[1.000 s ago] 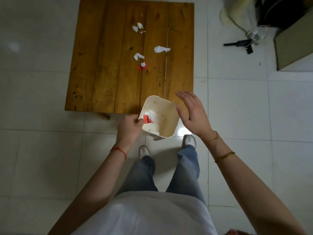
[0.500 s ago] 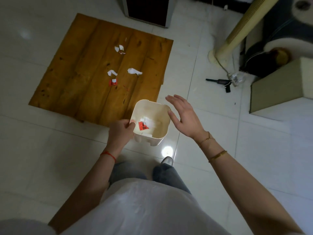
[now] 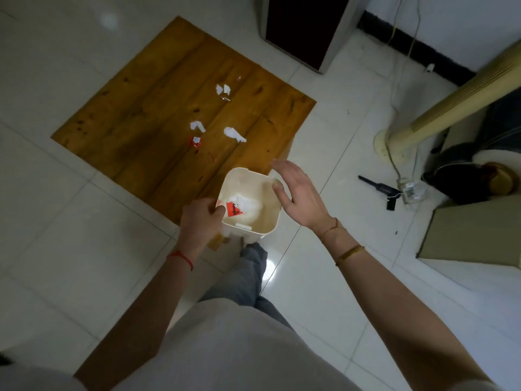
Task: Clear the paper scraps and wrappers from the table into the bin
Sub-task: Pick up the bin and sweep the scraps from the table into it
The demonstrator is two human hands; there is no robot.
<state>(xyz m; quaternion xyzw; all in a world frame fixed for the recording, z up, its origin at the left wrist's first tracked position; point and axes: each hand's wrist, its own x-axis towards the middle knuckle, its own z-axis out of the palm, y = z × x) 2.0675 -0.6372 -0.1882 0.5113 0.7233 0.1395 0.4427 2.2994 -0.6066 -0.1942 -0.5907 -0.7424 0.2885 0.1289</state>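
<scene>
- The left hand [image 3: 201, 221] is gripping the near rim of the bin [image 3: 270, 218], with its fingers curled tight over the edge.
- The right hand [image 3: 300, 197] is hanging open over the far right corner of the bin. Its fingers are spread apart and it is holding nothing. I cannot tell if its thumb is touching the rim.
- The bin is sitting between the two hands, over the near corner of the table [image 3: 135, 128].
- Inside the bin a red wrapper [image 3: 234, 210] is lying beside the left fingers, with some white paper [image 3: 243, 200] just past it.
- The scraps still on the table are all lying ahead and to the left of the open right hand.
- The long white scrap [image 3: 234, 134] is the nearest one to that hand. Its long side is pointing slantwise, from far left to near right.
- The red and white wrapper [image 3: 196, 141] is lying further left, with a torn white scrap [image 3: 197, 125] just beyond it.
- Two small white bits [image 3: 222, 89] are lying the furthest off.
- I think the free right hand is the one to reach, since the left is busy with the bin.
- The scraps are looking thin, crumpled and light. The wrapper is looking shiny. The bin is looking like smooth cream plastic with round corners. The table is looking like brown wooden planks with dark knots.
</scene>
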